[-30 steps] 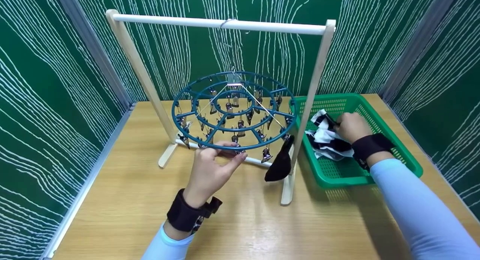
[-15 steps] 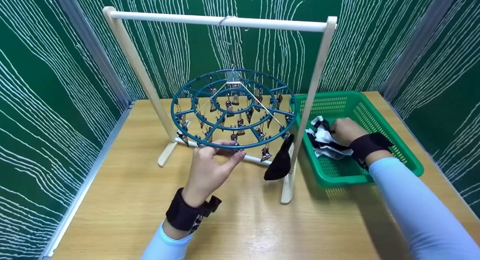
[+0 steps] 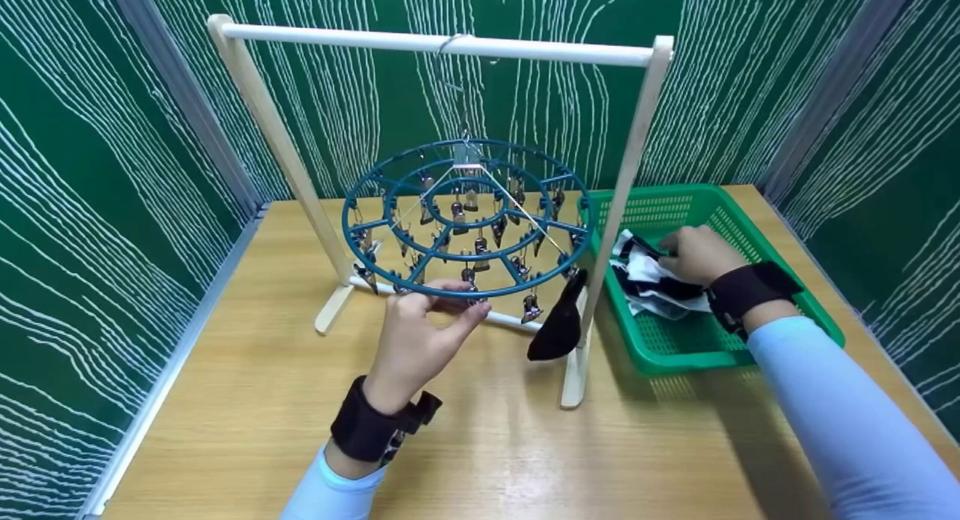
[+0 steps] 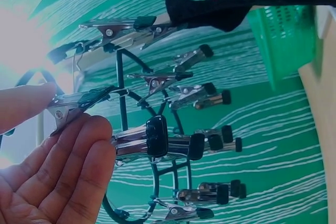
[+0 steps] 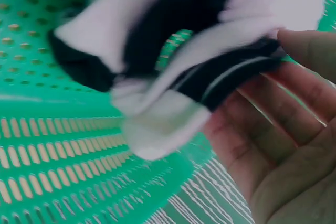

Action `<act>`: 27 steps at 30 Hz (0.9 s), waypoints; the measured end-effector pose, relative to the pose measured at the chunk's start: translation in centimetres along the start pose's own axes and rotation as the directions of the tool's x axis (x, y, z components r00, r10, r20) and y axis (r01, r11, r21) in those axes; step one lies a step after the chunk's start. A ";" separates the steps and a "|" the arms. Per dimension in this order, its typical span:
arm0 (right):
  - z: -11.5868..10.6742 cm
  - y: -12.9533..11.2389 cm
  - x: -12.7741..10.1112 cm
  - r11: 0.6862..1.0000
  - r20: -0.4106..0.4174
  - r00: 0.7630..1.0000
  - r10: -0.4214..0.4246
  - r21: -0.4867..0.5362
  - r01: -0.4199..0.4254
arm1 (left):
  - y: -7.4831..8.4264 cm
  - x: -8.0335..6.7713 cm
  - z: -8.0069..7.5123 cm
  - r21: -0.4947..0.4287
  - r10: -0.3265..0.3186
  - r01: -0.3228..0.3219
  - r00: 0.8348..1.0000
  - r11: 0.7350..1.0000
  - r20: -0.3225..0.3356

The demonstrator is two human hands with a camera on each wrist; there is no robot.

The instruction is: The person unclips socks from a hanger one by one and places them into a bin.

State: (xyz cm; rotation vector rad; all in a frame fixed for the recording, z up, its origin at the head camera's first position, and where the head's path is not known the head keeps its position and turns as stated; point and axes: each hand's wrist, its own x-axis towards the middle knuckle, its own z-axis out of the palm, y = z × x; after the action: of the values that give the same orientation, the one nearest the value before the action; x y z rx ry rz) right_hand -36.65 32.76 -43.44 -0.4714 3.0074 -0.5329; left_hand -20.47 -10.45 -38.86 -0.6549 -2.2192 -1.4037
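In the head view my left hand [image 3: 424,340] is at the near rim of a round blue clip hanger [image 3: 450,286]. Its thumb and fingers pinch a metal clip [image 4: 71,109], clearly seen in the left wrist view. A black sock [image 3: 559,321] hangs from another clip at the rim's right side. Over in the green basket [image 3: 660,366], my right hand [image 3: 701,253] is at a small heap of black-and-white socks [image 3: 649,276]. The right wrist view shows a white-and-black sock [image 5: 226,72] between the thumb and fingers, partly blurred.
A wooden stand with a white top bar [image 3: 337,36] carries the hanger by a hook. Its right leg [image 3: 622,182] stands between the hanger and the basket. Several other clips [image 3: 531,308] dangle below the rings. Green patterned panels [image 3: 750,77] enclose the wooden table [image 3: 487,460].
My right hand dipped a little toward the left among the socks, then came back slightly up and right. Socks in the basket shifted a little. The left hand stays on its clip.
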 end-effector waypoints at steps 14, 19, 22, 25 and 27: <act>-3.3 -7.7 -5.2 0.982 -0.411 0.909 -0.074 0.127 0.137 | 0.3 0.0 -0.2 0.011 -0.035 0.035 0.999 0.999 0.010; -3.3 -10.2 -6.8 0.971 -0.541 0.828 -0.148 0.081 0.226 | 0.4 0.0 -0.2 -0.011 -0.006 0.006 1.000 1.000 0.000; -3.3 -11.6 -7.8 0.963 -0.597 0.778 -0.197 0.032 0.269 | 0.4 0.0 -0.2 -0.013 0.001 -0.001 1.000 1.000 -0.006; -3.2 -12.9 -8.9 0.954 -0.625 0.743 -0.239 -0.009 0.299 | 0.4 0.0 -0.2 -0.009 -0.005 0.005 1.000 1.000 -0.001; -3.1 -13.8 -9.6 0.945 -0.640 0.717 -0.276 -0.044 0.325 | 0.5 0.0 -0.2 -0.008 -0.012 0.012 1.000 1.000 0.006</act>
State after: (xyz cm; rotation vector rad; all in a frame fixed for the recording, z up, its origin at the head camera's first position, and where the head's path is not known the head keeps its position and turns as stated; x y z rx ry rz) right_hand -23.86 24.37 -35.86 -0.9671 3.5467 -1.0102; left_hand -20.11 -10.48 -38.44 -0.6500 -2.2270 -1.4187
